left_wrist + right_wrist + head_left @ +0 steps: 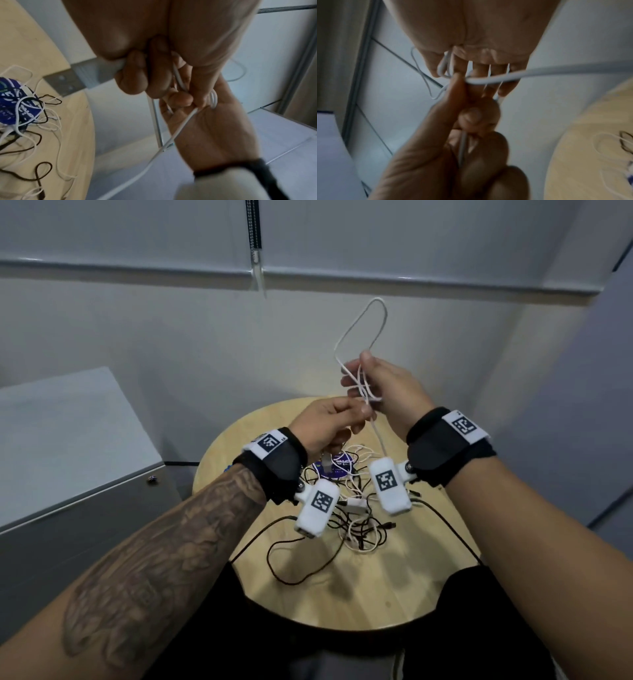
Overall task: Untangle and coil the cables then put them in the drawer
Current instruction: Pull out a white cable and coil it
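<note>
Here, at far left, I see the grey metal drawer cabinet (72, 460), shut as far as I can tell, just beside the round pale wooden table (370, 594). On that table lies the tangled heap of thin black and white cables (356, 518), partly over a blue round printed disc (337, 465). Moving right, my left hand (329, 426) pinches the thin white cable (363, 337) between thumb and fingertips just below the bundle. My right hand (387, 392) holds the gathered loops, which cross its outstretched fingers (505, 88), with one loop standing up above the hand. I judge this cable light, limp and a little springy, so loops will slip unless held where they cross; I would keep the grip there and feed the slack tail.
</note>
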The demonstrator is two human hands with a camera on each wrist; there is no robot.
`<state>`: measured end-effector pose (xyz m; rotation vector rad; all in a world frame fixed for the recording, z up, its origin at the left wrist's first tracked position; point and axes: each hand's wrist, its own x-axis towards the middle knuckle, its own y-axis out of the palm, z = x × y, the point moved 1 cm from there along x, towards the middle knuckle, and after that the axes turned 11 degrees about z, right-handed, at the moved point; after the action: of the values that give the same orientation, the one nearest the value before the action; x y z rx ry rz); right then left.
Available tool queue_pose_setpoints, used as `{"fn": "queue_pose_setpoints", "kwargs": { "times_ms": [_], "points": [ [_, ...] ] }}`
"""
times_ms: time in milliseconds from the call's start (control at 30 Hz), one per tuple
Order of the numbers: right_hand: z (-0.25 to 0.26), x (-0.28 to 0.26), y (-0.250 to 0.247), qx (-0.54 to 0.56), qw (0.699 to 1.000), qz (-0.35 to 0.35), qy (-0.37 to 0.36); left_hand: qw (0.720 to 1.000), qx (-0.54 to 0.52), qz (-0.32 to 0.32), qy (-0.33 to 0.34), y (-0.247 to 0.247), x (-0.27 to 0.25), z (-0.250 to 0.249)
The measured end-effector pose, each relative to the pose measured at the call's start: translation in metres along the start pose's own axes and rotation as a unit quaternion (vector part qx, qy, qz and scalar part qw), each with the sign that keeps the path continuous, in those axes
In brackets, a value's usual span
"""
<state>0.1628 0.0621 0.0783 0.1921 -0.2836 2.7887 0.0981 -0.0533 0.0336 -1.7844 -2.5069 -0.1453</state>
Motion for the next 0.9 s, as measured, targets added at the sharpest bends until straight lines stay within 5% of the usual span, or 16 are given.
{"fn": "queue_pose_setpoints", "kwargs": {
  "times_ms": [100,233,367,500,700,900],
  "points": [
    [-0.015,-0.009,0.006,0.046,0.996,0.054,0.060,0.993,-0.056,-0.100,0.028,-0.014,0.002,-0.008],
    [-0.038,-0.033,0.013,-0.069,0.981,0.164,0.083,0.968,-0.101,-0.216,0.074,-0.048,0.001,-0.025],
    [-0.062,-0.035,-0.008,-0.164,0.970,0.158,0.088,0.949,-0.103,-0.280,0.105,-0.079,-0.007,-0.042],
    [-0.087,-0.040,-0.027,-0.309,0.927,0.151,0.150,0.924,-0.136,-0.332,0.132,-0.103,-0.016,-0.059],
    [-0.097,-0.037,-0.039,-0.274,0.949,0.047,0.152,0.958,-0.007,-0.275,0.084,-0.094,-0.015,-0.050],
    [-0.098,-0.036,-0.069,-0.361,0.905,-0.079,0.213,0.980,0.120,-0.159,-0.018,-0.077,-0.022,-0.044]
  ]
}}
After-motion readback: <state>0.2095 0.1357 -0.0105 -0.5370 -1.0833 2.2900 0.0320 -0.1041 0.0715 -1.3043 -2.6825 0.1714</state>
